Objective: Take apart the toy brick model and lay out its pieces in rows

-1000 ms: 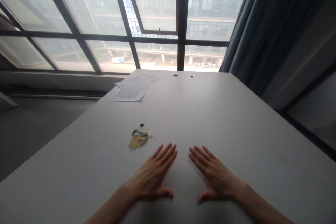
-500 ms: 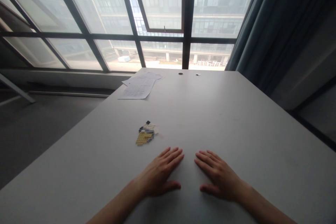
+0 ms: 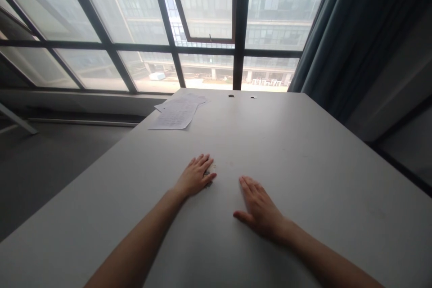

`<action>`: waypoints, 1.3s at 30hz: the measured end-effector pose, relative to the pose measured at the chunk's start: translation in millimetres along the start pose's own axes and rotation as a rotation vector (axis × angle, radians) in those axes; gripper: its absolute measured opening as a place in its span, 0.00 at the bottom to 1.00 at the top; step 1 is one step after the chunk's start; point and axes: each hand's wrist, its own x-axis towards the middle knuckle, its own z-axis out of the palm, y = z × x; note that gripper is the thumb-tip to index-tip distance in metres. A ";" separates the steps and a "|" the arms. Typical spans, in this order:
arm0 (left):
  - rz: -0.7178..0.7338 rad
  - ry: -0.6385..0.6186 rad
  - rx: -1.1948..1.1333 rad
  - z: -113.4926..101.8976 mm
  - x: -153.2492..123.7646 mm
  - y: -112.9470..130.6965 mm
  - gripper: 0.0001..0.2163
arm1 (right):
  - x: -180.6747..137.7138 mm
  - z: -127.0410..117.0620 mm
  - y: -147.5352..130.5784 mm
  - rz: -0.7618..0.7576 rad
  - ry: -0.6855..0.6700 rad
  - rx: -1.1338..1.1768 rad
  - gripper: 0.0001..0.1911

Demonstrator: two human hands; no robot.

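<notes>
A small cluster of building bricks (image 3: 210, 171) lies on the white table (image 3: 286, 144), mostly hidden under my left hand (image 3: 195, 174). Only some pale and grey bits show between the thumb and fingers and just below the thumb. That hand rests palm down over the bricks with its fingers spread. To the right, my right hand (image 3: 259, 209) is held flat and palm down, fingers stretched out and thumb apart, holding nothing. A gap of bare tabletop separates it from the bricks.
Printed paper sheets (image 3: 175, 114) lie overlapping near the far left edge. Two round holes, one a dark cable hole (image 3: 231, 96), sit at the table's far edge. Beyond are framed windows (image 3: 205, 72), with a dark curtain (image 3: 324, 31) at the right.
My left hand has moved forward and left onto the bricks, covering most of them, which lay in plain view before. My right hand has shifted slightly forward and left.
</notes>
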 end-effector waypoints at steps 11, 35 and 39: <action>0.133 0.114 -0.268 16.0 27.0 83.2 0.20 | 22.7 7.8 35.3 0.127 0.063 -0.123 0.51; 0.137 0.175 0.015 8.9 -15.9 61.5 0.17 | 43.6 14.7 28.4 0.084 0.102 -0.122 0.54; 0.137 0.196 0.025 8.2 -17.2 60.1 0.13 | 58.0 11.3 30.2 0.066 0.099 -0.133 0.48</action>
